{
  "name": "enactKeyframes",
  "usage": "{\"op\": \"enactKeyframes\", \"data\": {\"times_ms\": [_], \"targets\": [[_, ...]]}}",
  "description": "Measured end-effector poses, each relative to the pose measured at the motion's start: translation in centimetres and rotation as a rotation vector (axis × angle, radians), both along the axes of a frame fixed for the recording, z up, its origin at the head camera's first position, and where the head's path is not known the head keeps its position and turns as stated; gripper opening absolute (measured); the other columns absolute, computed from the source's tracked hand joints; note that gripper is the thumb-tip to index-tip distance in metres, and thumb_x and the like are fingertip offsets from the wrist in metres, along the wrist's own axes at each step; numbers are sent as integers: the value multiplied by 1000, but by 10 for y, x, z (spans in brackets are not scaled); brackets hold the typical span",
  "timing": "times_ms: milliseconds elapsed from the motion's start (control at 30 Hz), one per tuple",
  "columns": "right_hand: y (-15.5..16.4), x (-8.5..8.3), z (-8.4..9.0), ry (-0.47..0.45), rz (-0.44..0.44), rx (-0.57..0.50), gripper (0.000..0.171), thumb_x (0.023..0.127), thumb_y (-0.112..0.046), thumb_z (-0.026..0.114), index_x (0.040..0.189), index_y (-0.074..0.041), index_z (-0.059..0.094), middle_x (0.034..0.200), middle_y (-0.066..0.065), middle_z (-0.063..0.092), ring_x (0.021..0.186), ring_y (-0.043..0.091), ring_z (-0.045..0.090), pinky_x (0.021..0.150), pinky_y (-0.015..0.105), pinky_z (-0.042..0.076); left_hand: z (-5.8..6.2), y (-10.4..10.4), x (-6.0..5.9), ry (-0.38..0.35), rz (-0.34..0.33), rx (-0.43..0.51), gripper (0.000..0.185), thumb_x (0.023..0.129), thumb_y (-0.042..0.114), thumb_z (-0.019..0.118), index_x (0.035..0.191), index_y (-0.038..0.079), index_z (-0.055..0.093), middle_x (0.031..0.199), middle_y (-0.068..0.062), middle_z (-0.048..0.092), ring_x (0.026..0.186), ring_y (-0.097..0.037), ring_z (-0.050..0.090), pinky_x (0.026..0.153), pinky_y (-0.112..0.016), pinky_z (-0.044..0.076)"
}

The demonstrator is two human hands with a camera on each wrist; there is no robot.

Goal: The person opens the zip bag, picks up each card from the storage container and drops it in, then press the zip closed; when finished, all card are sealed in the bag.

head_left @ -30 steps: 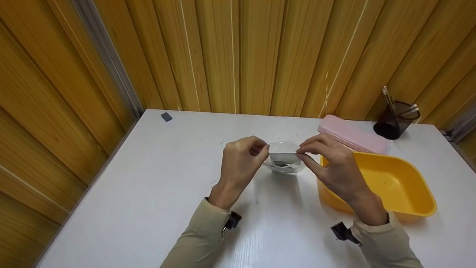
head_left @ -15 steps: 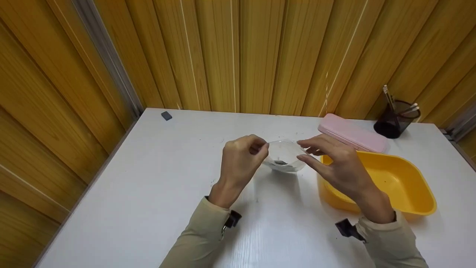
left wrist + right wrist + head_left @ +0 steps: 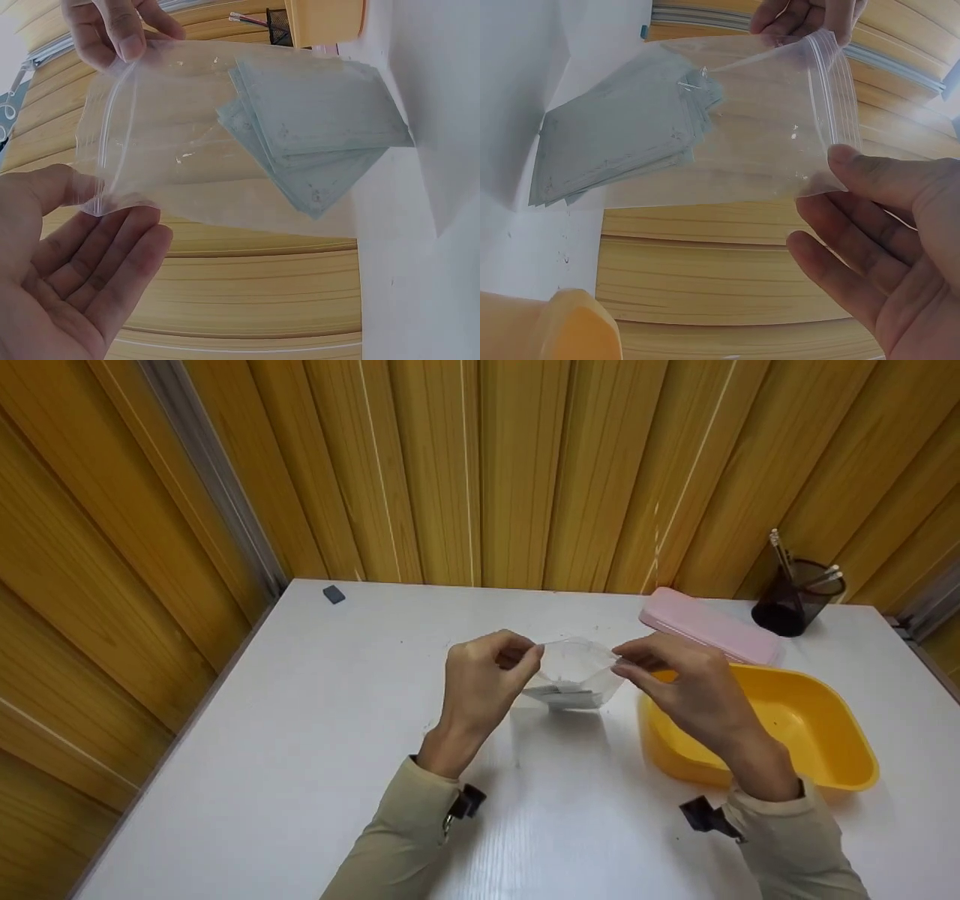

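Your fingers pinch the two top corners of the clear zip bag (image 3: 574, 673) — left hand (image 3: 486, 684) at one end of the zip strip, right hand (image 3: 686, 690) at the other. The bag hangs between them just above the white table (image 3: 300, 750), beside the yellow tub (image 3: 814, 735). Judge the film thin, limp and slippery; the grey sheets (image 3: 319, 142) inside add little weight and sag to the bottom. Hold it at the thicker zip strip (image 3: 832, 97) — not the slick film.
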State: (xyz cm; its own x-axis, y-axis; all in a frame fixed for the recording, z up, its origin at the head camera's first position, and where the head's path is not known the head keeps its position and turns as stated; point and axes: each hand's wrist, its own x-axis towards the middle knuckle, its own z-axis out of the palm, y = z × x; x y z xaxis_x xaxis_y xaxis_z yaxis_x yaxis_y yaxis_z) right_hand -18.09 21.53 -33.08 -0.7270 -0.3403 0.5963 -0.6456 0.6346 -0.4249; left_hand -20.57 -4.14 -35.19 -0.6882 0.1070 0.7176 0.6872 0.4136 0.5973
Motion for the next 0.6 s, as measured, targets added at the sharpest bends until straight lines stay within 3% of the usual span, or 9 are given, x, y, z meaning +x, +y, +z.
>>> {"op": "enactKeyframes", "data": {"times_ms": [200, 400, 500, 600], "targets": [[3, -5, 0, 44, -48, -51, 20, 87, 7, 83, 105, 0, 78, 97, 3, 77, 85, 17, 74, 81, 11, 53, 2, -2, 0, -14, -116, 59, 12, 94, 12, 83, 91, 1, 80, 83, -4, 78, 72, -14, 75, 68, -23, 60], [4, -6, -1, 27, -79, -98, 20, 88, 9, 80, 107, 1, 79, 100, 6, 77, 89, 18, 73, 83, 10, 52, 1, -3, 1, -22, -253, 64, 30, 83, 13, 92, 104, -2, 78, 96, -10, 78, 85, -19, 77, 74, -29, 63], [5, -5, -1, 10, -85, -114, 20, 89, 10, 80, 107, 1, 79, 102, 6, 77, 91, 17, 73, 83, 11, 53, 0, -3, 0, 20, -269, 45, 27, 84, 7, 90, 105, -3, 77, 98, -11, 77, 86, -20, 76, 76, -27, 62], [5, -4, 0, -31, -82, -142, 19, 91, 8, 78, 109, 1, 78, 104, 5, 77, 93, 13, 72, 84, 12, 54, 0, -2, -1, 63, -233, 41, 19, 87, 2, 86, 102, -3, 77, 95, -10, 77, 83, -19, 76, 75, -24, 61]]}}
